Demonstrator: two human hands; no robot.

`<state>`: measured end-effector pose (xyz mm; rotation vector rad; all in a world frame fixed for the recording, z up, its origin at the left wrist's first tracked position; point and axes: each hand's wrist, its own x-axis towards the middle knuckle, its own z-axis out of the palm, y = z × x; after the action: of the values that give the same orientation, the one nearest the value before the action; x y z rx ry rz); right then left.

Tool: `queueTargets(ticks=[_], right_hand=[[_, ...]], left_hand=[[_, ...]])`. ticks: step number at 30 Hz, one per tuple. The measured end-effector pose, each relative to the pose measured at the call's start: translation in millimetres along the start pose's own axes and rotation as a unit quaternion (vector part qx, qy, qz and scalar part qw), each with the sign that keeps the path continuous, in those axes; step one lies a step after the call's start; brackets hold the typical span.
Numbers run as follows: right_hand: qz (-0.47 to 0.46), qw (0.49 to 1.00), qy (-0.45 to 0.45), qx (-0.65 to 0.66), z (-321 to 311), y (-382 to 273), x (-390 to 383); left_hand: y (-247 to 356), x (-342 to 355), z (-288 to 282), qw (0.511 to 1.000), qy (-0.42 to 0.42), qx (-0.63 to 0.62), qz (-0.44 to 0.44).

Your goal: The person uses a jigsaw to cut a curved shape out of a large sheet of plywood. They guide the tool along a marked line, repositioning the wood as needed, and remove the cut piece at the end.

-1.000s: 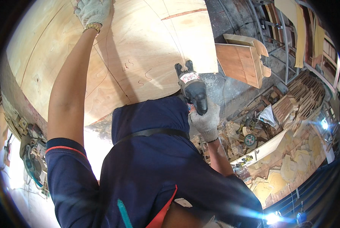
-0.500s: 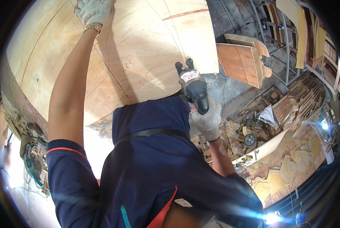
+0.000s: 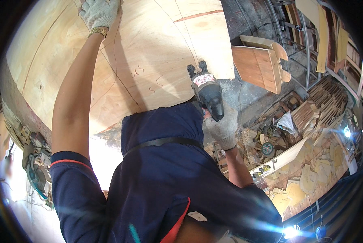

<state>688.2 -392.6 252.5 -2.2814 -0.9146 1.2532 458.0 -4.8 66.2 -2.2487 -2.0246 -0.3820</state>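
A large plywood sheet (image 3: pixel 157 52) with pencilled curves and marks spreads in front of me. My right hand (image 3: pixel 224 127), in a pale knit glove, is closed around a dark jigsaw (image 3: pixel 208 95); the tool's body hides most of the fingers. The jigsaw's forked shoe lies on the sheet near its right end, at the foot of a drawn curve, and the blade cannot be made out. Far left, my gloved left hand (image 3: pixel 98 14) rests flat on the plywood with its fingers spread, partly beyond the picture's upper edge. A gold-coloured watch band is at that wrist.
Right of the sheet, cut wooden pieces (image 3: pixel 256 67) stand over the grey floor. Wood offcuts (image 3: pixel 252 146) and a stack of strips (image 3: pixel 323 101) lie further right, beside a metal rack (image 3: pixel 305 44). Thin yellowish panels (image 3: pixel 309 178) cover a surface at lower right.
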Motion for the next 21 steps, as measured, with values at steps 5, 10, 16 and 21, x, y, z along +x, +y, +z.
queueTargets(ticks=[5, 10, 16, 21], right_hand=[[-0.003, 1.000, -0.005, 0.000, -1, 1, 3], [-0.008, 1.000, -0.012, -0.001, -3, -1, 6], [-0.030, 0.999, -0.006, -0.013, -2, -2, 10], [-0.055, 0.998, -0.019, -0.010, -4, 0, 13]], left_hand=[[-2, 0, -1, 1.000, -0.007, 0.004, 0.003], [2, -2, -7, 1.000, -0.005, 0.009, 0.002], [3, -1, -5, 1.000, -0.008, 0.020, -0.005], [3, -1, -8, 1.000, -0.017, 0.018, -0.013]])
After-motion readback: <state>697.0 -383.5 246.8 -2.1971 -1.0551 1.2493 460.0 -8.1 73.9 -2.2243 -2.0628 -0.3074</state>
